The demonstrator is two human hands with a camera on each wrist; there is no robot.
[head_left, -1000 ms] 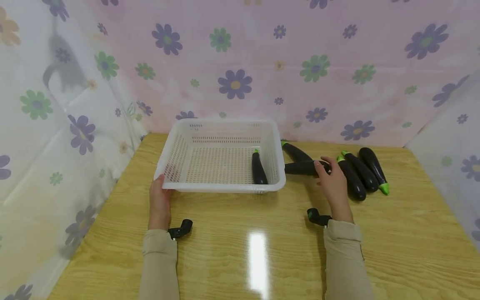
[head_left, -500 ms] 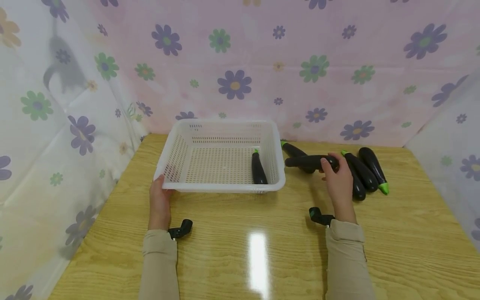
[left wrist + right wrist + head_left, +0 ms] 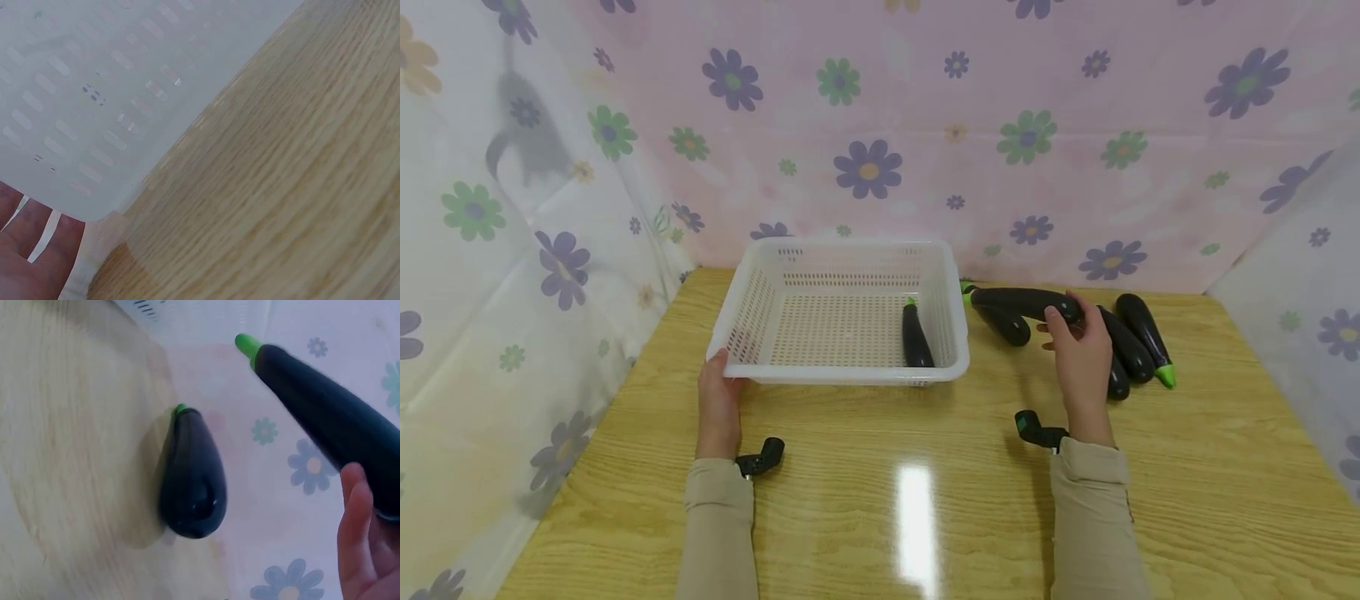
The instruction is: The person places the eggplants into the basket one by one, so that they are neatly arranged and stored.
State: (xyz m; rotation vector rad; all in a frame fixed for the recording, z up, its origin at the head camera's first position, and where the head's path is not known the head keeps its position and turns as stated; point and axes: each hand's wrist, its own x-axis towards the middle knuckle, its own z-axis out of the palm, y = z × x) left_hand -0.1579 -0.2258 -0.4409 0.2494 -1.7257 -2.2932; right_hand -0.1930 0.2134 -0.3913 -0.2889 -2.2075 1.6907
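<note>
From the head view, one eggplant (image 3: 917, 336) lies inside the white basket (image 3: 842, 375), at its 3 o'clock side; the right hand (image 3: 1081, 357) curls its grip around a lifted eggplant (image 3: 1022, 301), at 3 o'clock of the basket, while three more eggplants (image 3: 1138, 337) wait on the surface (image 3: 880, 500). The left hand (image 3: 718, 404) rests relaxed against the basket's 7 o'clock corner. Left wrist view: fingers (image 3: 37, 247) under the basket rim (image 3: 94, 212). Right wrist view: the held eggplant (image 3: 331, 419) hangs above another eggplant (image 3: 190, 475); the basket wall stands between.

No text, label, brand, number or sign can be read in any of the views. Only a printed pattern of purple and green flowers is seen on the cloth backdrop (image 3: 880, 125), and no lettering is carried by it.
</note>
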